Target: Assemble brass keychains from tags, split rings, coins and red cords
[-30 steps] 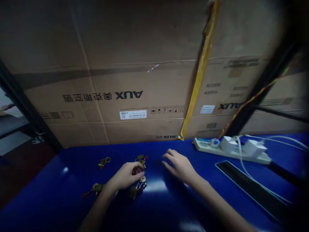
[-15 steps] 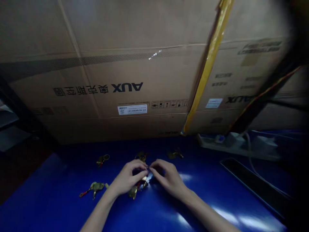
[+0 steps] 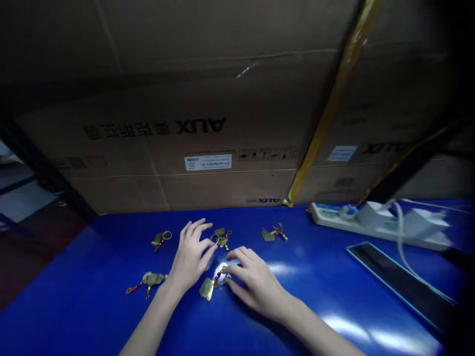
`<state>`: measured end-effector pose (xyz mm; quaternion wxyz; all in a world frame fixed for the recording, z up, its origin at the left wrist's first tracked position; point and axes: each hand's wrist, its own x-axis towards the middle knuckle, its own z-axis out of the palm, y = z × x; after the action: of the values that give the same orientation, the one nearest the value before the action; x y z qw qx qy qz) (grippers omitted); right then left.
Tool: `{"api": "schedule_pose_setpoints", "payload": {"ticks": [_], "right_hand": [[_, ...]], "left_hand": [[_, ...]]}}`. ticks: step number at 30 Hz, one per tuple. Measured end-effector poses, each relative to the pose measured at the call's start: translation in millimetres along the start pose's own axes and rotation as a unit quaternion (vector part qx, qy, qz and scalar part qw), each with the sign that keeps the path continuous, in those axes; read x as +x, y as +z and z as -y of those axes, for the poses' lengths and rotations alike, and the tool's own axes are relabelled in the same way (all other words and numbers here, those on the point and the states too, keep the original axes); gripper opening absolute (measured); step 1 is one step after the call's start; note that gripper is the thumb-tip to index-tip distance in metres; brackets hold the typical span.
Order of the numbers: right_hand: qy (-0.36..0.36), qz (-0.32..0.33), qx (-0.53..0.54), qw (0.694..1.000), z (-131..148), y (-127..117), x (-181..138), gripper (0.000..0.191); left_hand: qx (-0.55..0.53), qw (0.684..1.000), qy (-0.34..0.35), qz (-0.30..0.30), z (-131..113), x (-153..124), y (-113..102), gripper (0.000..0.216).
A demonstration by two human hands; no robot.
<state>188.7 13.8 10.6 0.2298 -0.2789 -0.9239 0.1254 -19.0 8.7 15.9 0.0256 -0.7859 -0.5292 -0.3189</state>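
Observation:
My left hand point(image 3: 191, 254) is raised over the blue table with its fingers apart and nothing in them. Just right of its fingertips lies a gold keychain point(image 3: 221, 239) with a ring and a small red part. My right hand point(image 3: 256, 284) is low over the table, fingers curved but apart. Its index finger and thumb reach the right edge of another keychain point(image 3: 208, 288), which has a flat gold tag and red beads; whether they touch it I cannot tell. Part of that keychain is hidden by the fingers.
More gold keychains lie at the back left point(image 3: 162, 239), front left point(image 3: 149, 280) and back right point(image 3: 273, 233). A phone point(image 3: 397, 282) and a white power strip point(image 3: 334, 217) with plugs and a cable are at the right. A large cardboard box point(image 3: 166, 183) stands behind the table point(image 3: 92, 296).
My hands were pinched together at the middle over a small piece. They have parted: the left moved up and left with fingers spread, the right lowered beside the front keychain. The picture has darkened.

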Motion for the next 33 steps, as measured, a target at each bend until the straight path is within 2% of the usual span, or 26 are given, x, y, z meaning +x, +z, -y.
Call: {"api": "schedule_pose_setpoints", "payload": {"ticks": [3, 8, 15, 22, 26, 29, 33], "right_hand": [[-0.037, 0.036, -0.008, 0.999, 13, 3, 1, 0.019], [-0.045, 0.041, -0.030, 0.998, 27, 13, 9, 0.014], [0.000, 0.067, -0.053, 0.996, 8, 1, 23, 0.018], [-0.063, 0.117, -0.045, 0.990, 8, 2, 30, 0.011], [-0.045, 0.079, -0.039, 0.995, 5, 5, 28, 0.010], [0.002, 0.001, -0.050, 0.999, 1, 5, 27, 0.008], [0.061, -0.101, -0.097, 0.988, -6, 6, 26, 0.010]], "left_hand": [[0.022, 1.000, -0.008, -0.002, 1, 0, 0, 0.016], [0.026, 0.999, -0.026, -0.002, 3, 0, -1, 0.018], [0.020, 0.999, -0.032, -0.009, 7, -1, -5, 0.014], [0.020, 0.999, -0.036, -0.020, 7, -1, -5, 0.016], [0.043, 0.999, -0.022, -0.019, 5, -2, -2, 0.017], [0.078, 0.997, -0.004, -0.018, -2, -3, 3, 0.019], [0.115, 0.993, 0.029, -0.022, -14, -5, 11, 0.020]]}}
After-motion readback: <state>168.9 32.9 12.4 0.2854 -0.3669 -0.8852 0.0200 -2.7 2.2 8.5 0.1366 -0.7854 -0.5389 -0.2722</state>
